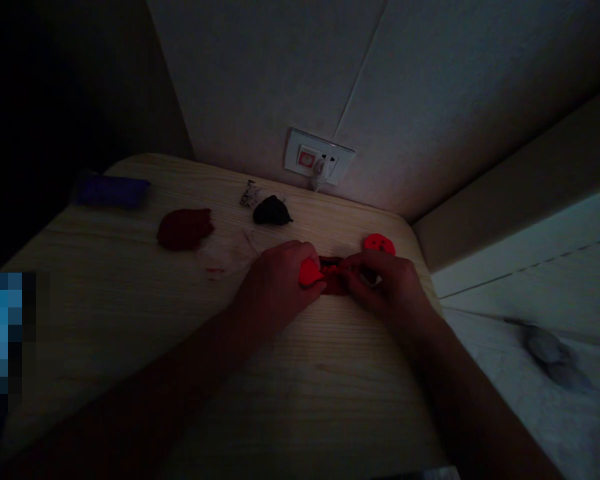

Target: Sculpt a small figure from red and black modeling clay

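My left hand is closed around a bright red lump of modelling clay, which shows between thumb and fingers. Just right of it, a dark red clay piece lies on the wooden table, with a black hollow and small bright red bits along it. The fingers of my right hand are pinched at the right end of this piece. Whether a tiny bit sits between those fingertips is too dark to tell. Behind my right hand lies a bright red round clay piece with dark spots, partly covered by the hand.
Toward the back of the table are a black clay lump, a dark red clay lump, a crumpled clear wrapper and a purple packet. A wall socket with a plug is behind. The room is dim.
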A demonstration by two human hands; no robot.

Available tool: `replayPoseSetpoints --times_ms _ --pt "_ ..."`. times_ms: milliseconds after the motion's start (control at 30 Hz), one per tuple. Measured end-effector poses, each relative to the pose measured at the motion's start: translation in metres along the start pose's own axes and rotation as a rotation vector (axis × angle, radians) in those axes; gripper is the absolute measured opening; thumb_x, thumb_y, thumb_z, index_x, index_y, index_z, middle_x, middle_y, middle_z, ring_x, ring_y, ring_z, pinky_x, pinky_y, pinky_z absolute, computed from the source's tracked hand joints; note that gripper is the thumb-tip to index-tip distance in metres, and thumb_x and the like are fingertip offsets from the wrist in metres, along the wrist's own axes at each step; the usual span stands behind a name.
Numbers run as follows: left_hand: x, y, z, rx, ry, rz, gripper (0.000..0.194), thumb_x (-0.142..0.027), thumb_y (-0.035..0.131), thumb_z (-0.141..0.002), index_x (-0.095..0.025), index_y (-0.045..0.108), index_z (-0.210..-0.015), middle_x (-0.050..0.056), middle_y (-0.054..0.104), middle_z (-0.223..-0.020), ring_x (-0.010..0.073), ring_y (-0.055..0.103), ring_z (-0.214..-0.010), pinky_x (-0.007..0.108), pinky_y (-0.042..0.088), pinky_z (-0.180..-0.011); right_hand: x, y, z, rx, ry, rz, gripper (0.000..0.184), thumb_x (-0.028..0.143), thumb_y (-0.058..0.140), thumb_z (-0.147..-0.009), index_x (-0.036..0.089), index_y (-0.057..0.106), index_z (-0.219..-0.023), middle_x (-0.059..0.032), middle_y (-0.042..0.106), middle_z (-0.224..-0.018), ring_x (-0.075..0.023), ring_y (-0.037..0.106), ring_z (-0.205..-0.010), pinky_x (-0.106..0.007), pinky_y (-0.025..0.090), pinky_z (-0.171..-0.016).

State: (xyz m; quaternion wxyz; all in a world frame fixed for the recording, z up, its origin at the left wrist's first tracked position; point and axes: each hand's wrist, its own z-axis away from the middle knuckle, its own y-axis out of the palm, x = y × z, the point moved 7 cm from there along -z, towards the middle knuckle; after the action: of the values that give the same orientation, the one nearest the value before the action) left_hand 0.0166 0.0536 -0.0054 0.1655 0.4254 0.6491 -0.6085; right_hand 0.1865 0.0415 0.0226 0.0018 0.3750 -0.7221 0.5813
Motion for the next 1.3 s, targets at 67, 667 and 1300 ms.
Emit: replayPoseSetpoints --times_ms 67,667,1300 --pt "-0.0002 0.0001 -0.0004 0.008 -0.008 0.001 0.021 -0.018 0.082 -0.076 -0.021 0.065 -0.088 0.003 0.073 -0.095 0.0230 0.067 -0.087 0.036 0.050 -0.078 -0.0004 0.0010 -0.0001 0.004 -0.003 0.006 0.011 0.016 0.066 -0.089 0.018 0.073 -0.098 -0.0041 0.076 -0.082 -0.0149 0.063 -0.062 -0.027 0.047 -0.057" --pt "0.0011 0.0012 -0.0004 -0.003 0.007 0.006 0.021 -0.018 0.083 -0.075 -0.020 0.065 -0.087 0.003 0.072 -0.093 0.0229 0.066 -0.085 0.036 0.048 -0.077 0.0003 0.0021 -0.0010 0.007 0.004 0.006 0.011 0.015 0.067 -0.089 0.016 0.074 -0.098 -0.0043 0.077 -0.082 -0.0143 0.064 -0.062 -0.026 0.047 -0.057" --pt "-0.0001 0.0015 -0.0004 0.008 -0.003 0.007 0.022 -0.018 0.083 -0.075 -0.020 0.066 -0.089 0.003 0.073 -0.094 0.0237 0.067 -0.087 0.037 0.050 -0.078 -0.0005 -0.0003 -0.0006 -0.020 0.014 0.013 0.010 0.018 0.069 -0.090 0.016 0.075 -0.098 -0.0039 0.076 -0.080 -0.0146 0.063 -0.062 -0.026 0.047 -0.059"
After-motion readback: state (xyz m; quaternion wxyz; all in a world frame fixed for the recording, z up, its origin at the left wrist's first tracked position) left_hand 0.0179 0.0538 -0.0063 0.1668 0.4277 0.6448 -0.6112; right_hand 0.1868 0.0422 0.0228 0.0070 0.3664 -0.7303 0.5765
